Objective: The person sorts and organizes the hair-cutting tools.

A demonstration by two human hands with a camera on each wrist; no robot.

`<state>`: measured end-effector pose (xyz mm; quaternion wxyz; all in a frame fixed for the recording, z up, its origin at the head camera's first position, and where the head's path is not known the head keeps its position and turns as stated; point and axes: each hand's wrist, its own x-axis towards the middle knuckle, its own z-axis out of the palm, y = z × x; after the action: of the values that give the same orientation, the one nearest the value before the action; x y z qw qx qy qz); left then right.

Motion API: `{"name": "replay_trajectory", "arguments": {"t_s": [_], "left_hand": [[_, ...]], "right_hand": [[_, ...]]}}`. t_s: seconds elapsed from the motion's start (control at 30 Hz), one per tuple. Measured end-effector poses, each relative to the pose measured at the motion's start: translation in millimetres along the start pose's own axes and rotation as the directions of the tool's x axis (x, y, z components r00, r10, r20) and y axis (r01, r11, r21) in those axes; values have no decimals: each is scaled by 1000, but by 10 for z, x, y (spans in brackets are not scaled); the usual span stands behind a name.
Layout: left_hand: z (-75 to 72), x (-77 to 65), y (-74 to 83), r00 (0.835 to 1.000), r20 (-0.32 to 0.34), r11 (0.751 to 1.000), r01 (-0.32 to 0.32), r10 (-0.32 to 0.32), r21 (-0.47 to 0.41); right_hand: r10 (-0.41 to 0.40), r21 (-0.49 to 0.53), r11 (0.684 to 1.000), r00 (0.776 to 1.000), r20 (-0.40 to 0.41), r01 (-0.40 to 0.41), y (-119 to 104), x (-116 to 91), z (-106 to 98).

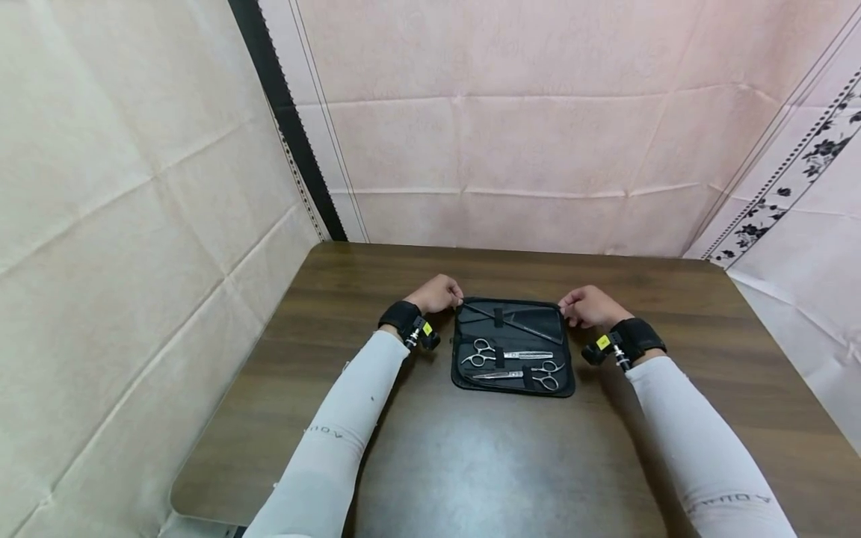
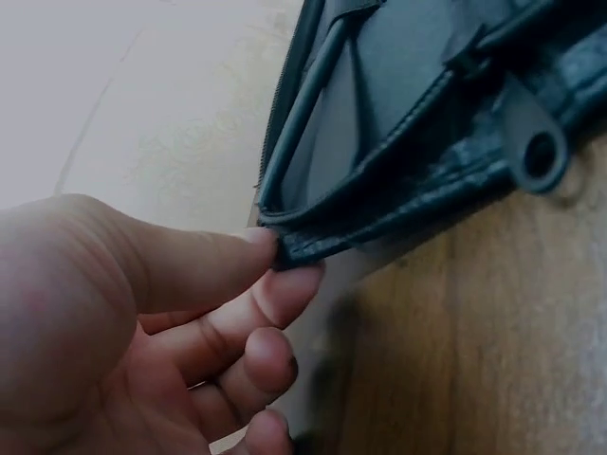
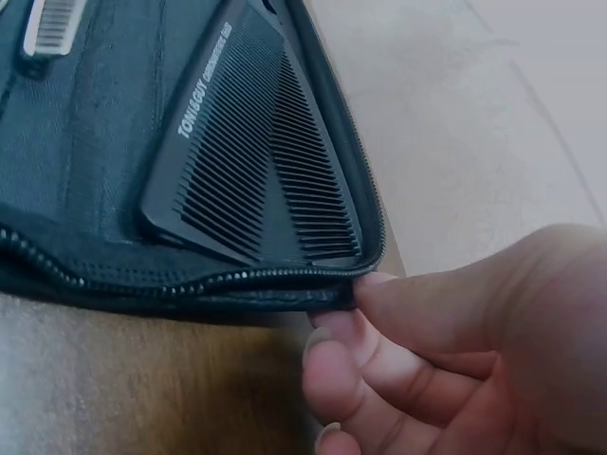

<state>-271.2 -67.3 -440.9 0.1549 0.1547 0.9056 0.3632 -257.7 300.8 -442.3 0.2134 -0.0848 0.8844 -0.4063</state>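
A black zip case lies spread open on the table, the scissors nearer the person. My left hand pinches its far left corner between thumb and forefinger; the other fingers curl loosely below. At the far right corner, my right hand grips the edge the same way. Inside, one pair of silver scissors has its handles to the left, while a second pair of scissors points the opposite way. A black comb with two rows of teeth sits beside the right-hand corner. Close to my left fingers hangs a zip pull.
The brown wood-grain table has rounded corners. Pale cloth hangs behind it and along the left side. Black straps with small cameras wrap both wrists, over white sleeves.
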Motion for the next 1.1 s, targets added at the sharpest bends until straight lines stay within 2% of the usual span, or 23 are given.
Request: {"name": "replay_trajectory", "arguments": {"t_s": [0.33, 0.57, 0.7, 0.87, 1.1], "left_hand": [[59, 120, -7, 996, -79, 999, 37, -39, -20], [90, 252, 5, 990, -136, 998, 27, -33, -50], [71, 306, 10, 990, -137, 999, 24, -29, -43], [42, 299, 23, 991, -129, 999, 19, -25, -46], [20, 288, 13, 992, -125, 998, 26, -33, -61]], "right_hand": [[19, 29, 999, 999, -26, -18, -3, 72, -30], [8, 40, 999, 998, -60, -6, 7, 169, -75], [0, 43, 999, 997, -75, 4, -30, 207, -96], [11, 36, 999, 997, -75, -8, -61, 227, -109], [-15, 14, 1000, 998, -63, 16, -16, 252, -99]]}}
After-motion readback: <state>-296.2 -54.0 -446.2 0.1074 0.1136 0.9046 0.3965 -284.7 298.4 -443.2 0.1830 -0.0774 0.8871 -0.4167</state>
